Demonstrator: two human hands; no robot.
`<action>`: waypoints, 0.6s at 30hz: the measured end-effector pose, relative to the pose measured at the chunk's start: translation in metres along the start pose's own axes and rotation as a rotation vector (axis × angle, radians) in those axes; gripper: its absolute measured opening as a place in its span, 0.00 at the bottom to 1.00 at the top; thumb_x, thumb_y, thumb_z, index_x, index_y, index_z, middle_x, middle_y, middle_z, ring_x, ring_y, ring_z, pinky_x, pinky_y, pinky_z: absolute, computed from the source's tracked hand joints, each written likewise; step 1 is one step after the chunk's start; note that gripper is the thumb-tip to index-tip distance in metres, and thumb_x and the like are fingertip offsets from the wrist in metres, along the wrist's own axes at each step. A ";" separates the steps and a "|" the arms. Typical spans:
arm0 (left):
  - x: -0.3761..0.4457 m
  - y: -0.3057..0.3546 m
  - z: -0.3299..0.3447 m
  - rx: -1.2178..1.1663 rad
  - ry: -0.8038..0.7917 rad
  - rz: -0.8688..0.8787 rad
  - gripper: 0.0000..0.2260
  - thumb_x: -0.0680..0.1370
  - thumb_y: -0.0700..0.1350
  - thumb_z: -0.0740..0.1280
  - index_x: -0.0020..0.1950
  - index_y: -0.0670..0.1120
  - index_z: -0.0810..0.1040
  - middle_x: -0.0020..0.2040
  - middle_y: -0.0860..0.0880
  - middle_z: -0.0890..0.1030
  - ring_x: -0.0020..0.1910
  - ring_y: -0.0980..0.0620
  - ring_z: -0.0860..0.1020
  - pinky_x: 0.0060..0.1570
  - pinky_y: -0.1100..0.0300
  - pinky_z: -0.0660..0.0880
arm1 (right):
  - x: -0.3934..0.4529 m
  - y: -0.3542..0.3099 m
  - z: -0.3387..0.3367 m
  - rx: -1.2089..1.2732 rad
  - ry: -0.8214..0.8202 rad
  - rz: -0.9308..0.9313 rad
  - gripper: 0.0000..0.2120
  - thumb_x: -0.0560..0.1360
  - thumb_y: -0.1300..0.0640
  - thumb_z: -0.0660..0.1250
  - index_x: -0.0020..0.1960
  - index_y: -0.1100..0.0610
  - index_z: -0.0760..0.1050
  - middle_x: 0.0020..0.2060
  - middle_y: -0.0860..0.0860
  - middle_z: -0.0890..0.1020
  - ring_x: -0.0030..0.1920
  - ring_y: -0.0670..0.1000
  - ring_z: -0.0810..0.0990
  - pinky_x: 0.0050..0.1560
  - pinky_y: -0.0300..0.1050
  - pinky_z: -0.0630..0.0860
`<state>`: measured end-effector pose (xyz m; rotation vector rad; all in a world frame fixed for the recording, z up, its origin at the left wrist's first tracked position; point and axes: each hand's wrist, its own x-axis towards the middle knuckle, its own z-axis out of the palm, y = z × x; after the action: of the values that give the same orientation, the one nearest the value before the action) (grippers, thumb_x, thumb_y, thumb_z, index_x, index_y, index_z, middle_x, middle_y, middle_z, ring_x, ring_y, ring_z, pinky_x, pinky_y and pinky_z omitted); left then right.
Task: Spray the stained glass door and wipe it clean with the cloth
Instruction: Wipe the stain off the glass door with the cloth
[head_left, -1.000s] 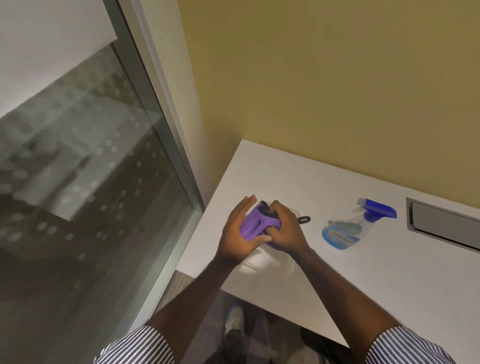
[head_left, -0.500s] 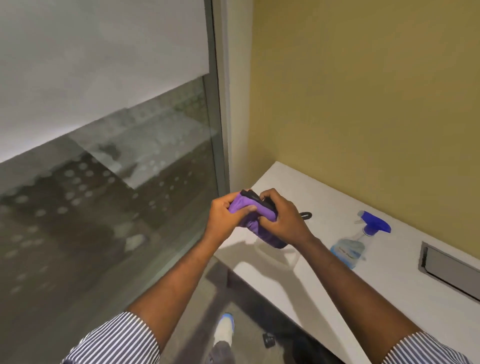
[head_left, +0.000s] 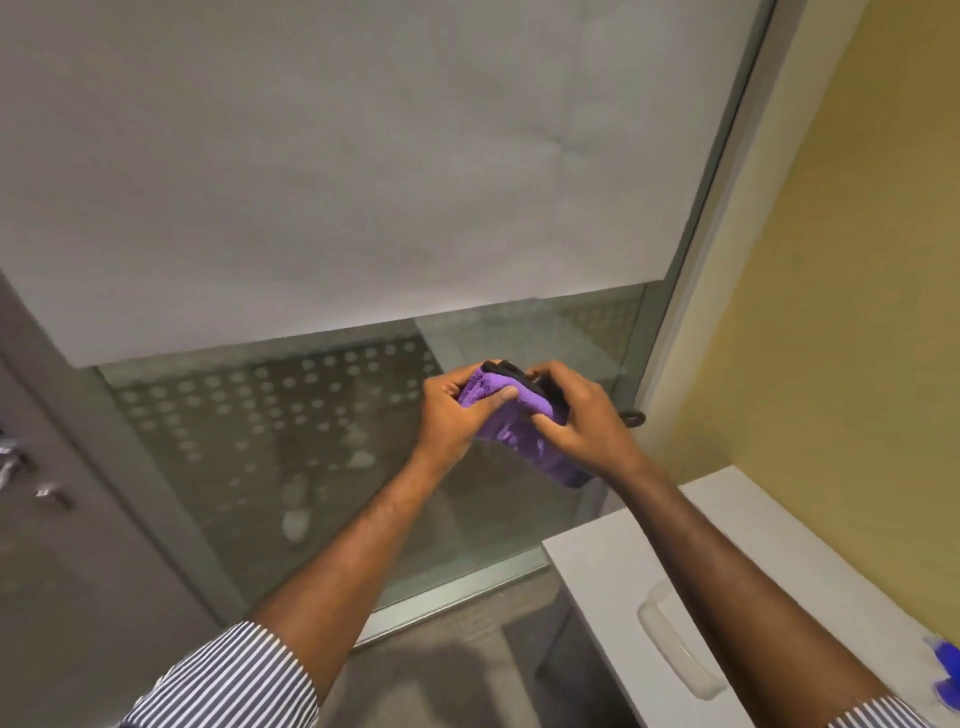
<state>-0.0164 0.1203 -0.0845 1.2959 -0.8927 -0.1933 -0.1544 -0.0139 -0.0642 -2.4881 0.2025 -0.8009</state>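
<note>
A folded purple cloth (head_left: 511, 421) with a dark edge is held between both hands in front of the glass door (head_left: 270, 447). My left hand (head_left: 457, 410) grips its left side with the thumb across the top. My right hand (head_left: 576, 415) closes on its right side. The glass has a frosted white upper part (head_left: 363, 156) and a clear lower part with a pattern of pale dots. Only the blue top of the spray bottle (head_left: 948, 670) shows, at the right edge on the white table.
A white table (head_left: 779, 530) stands at the lower right against a yellow wall (head_left: 857, 312). A clear tray rim (head_left: 675, 654) lies on it. The door's grey frame (head_left: 691, 312) runs up the right; a grey panel with a metal handle (head_left: 52, 496) is at the left.
Both hands have lifted the cloth off the table and carried it left, up in front of the glass. The view has swung left onto the door, leaving the spray bottle at the frame's edge.
</note>
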 end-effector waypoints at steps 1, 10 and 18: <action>0.001 0.007 -0.021 0.004 0.030 0.018 0.07 0.71 0.38 0.78 0.47 0.45 0.85 0.39 0.53 0.85 0.38 0.57 0.79 0.43 0.63 0.78 | 0.013 -0.013 0.010 0.009 -0.010 -0.034 0.18 0.70 0.61 0.69 0.60 0.56 0.75 0.49 0.49 0.81 0.47 0.49 0.79 0.50 0.46 0.76; -0.027 0.061 -0.237 0.099 0.297 0.089 0.06 0.71 0.38 0.78 0.45 0.47 0.85 0.38 0.57 0.86 0.38 0.57 0.80 0.44 0.62 0.79 | 0.108 -0.172 0.137 0.111 -0.128 -0.307 0.16 0.73 0.57 0.70 0.61 0.54 0.74 0.49 0.45 0.81 0.47 0.48 0.78 0.49 0.48 0.76; -0.075 0.109 -0.453 0.195 0.447 0.144 0.05 0.73 0.36 0.77 0.47 0.41 0.85 0.38 0.55 0.85 0.39 0.58 0.80 0.46 0.62 0.78 | 0.160 -0.348 0.273 0.242 -0.103 -0.473 0.16 0.73 0.57 0.74 0.60 0.56 0.80 0.51 0.47 0.83 0.51 0.48 0.81 0.54 0.48 0.78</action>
<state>0.1967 0.5370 -0.0223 1.3756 -0.6254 0.2953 0.1288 0.3549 0.0060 -2.3603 -0.5084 -0.8174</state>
